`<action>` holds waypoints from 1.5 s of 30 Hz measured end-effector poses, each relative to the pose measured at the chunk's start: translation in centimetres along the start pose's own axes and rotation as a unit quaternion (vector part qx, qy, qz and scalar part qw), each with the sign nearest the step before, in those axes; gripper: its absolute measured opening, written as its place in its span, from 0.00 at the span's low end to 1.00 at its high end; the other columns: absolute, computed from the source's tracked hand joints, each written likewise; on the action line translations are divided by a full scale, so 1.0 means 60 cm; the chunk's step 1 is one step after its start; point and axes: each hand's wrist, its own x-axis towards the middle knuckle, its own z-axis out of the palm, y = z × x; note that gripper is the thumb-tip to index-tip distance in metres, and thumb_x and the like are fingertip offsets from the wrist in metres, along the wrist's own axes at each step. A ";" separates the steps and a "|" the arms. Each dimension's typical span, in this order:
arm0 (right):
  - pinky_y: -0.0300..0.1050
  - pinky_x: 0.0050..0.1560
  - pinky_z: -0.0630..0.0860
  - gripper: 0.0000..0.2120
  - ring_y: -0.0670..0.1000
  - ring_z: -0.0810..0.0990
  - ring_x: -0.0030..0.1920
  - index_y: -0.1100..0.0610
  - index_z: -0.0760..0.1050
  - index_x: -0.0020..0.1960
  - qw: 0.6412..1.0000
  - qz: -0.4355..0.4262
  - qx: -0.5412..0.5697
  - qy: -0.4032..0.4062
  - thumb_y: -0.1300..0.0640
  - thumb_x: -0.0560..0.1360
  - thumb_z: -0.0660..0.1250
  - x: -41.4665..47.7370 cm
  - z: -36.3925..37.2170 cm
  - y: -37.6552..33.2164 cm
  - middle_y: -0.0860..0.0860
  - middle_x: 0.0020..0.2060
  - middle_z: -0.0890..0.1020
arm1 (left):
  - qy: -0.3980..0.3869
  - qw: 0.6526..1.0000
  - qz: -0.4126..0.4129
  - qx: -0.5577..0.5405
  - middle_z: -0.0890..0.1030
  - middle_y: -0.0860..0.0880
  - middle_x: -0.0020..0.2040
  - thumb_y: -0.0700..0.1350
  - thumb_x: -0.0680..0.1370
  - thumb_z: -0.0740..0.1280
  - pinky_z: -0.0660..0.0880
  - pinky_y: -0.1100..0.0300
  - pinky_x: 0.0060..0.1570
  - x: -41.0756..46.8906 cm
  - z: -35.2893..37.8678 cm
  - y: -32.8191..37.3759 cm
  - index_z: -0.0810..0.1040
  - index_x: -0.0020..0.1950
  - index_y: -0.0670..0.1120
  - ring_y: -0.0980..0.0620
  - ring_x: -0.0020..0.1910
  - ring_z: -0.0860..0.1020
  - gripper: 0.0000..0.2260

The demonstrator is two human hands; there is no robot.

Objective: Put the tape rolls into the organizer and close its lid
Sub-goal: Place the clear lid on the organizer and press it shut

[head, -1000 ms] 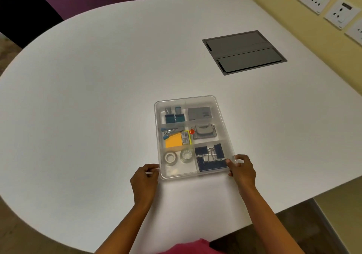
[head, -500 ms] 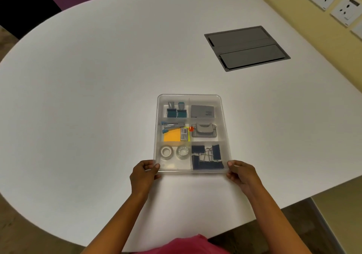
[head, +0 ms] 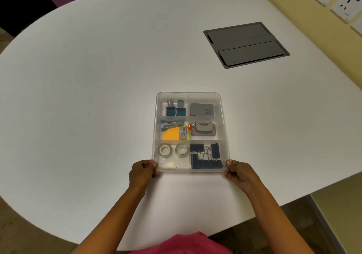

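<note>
A clear plastic organizer [head: 223,116] lies flat on the white table, its transparent lid down over the compartments. Two tape rolls sit side by side in the near left compartment: a whitish one [head: 165,149] and a clear one [head: 181,149]. My left hand [head: 142,171] pinches the near left corner of the organizer. My right hand [head: 238,172] pinches the near right corner. Other compartments hold dark binder clips, orange sticky notes, a stapler, stamps and grey items.
A grey hatch panel [head: 245,44] is set flush into the table at the far right. Wall sockets [head: 346,1] line the yellow wall on the right. The table's rounded edge runs close to my body.
The organizer has turned from a slight tilt to square with me. Both hands have shifted along with its near corners and still grip them.
</note>
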 end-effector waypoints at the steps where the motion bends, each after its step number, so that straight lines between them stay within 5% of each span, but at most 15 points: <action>1: 0.44 0.38 0.76 0.08 0.51 0.74 0.36 0.62 0.77 0.40 1.000 -0.001 -0.006 -0.001 0.69 0.76 0.65 0.000 0.000 0.000 0.56 0.35 0.76 | -0.010 1.000 -0.010 -0.004 0.79 0.45 0.39 0.37 0.76 0.67 0.77 0.45 0.57 0.003 0.000 0.001 0.80 0.47 0.38 0.49 0.35 0.79 0.03; 8: 0.43 0.37 0.76 0.10 0.51 0.73 0.35 0.61 0.76 0.39 0.999 -0.015 -0.038 -0.008 0.69 0.77 0.63 0.001 -0.001 -0.001 0.55 0.34 0.75 | -0.030 0.999 -0.043 0.012 0.74 0.45 0.32 0.35 0.77 0.63 0.76 0.44 0.58 0.020 0.002 -0.003 0.75 0.33 0.39 0.56 0.22 0.78 0.12; 15: 0.46 0.41 0.79 0.07 0.53 0.75 0.35 0.62 0.75 0.38 0.990 -0.040 -0.133 0.009 0.66 0.76 0.67 0.001 0.000 -0.010 0.58 0.36 0.77 | -0.055 0.998 -0.027 0.024 0.74 0.46 0.33 0.36 0.77 0.64 0.77 0.59 0.40 0.018 -0.009 -0.001 0.76 0.35 0.42 0.50 0.33 0.74 0.10; 19: 0.56 0.55 0.78 0.09 0.59 0.80 0.45 0.63 0.76 0.50 0.934 -0.151 -0.307 0.100 0.58 0.74 0.70 0.008 0.016 -0.037 0.60 0.45 0.80 | -0.062 0.997 -0.006 0.040 0.79 0.45 0.40 0.40 0.76 0.67 0.76 0.58 0.43 0.021 -0.021 0.017 0.79 0.46 0.42 0.48 0.40 0.77 0.03; 28: 0.49 0.57 0.74 0.18 0.60 0.78 0.57 0.64 0.73 0.59 0.857 -0.237 -0.448 0.093 0.55 0.75 0.70 0.069 0.104 -0.190 0.61 0.57 0.79 | -0.063 0.993 0.044 0.087 0.79 0.40 0.48 0.42 0.77 0.66 0.77 0.49 0.51 0.116 0.014 0.135 0.77 0.50 0.40 0.43 0.47 0.77 0.06; 36: 0.53 0.60 0.77 0.15 0.62 0.81 0.53 0.65 0.77 0.53 0.867 -0.254 -0.420 0.085 0.53 0.75 0.69 0.146 0.170 -0.316 0.62 0.53 0.82 | -0.052 0.988 0.080 0.121 0.78 0.40 0.50 0.46 0.77 0.66 0.77 0.49 0.53 0.226 0.053 0.252 0.76 0.55 0.36 0.43 0.48 0.77 0.14; 45: 0.55 0.58 0.77 0.13 0.57 0.78 0.41 0.67 0.76 0.41 0.886 -0.206 -0.416 0.012 0.56 0.76 0.67 0.203 0.187 -0.369 0.60 0.39 0.78 | -0.082 0.984 0.079 0.136 0.77 0.41 0.50 0.47 0.77 0.66 0.75 0.61 0.40 0.284 0.065 0.314 0.76 0.51 0.40 0.45 0.48 0.76 0.10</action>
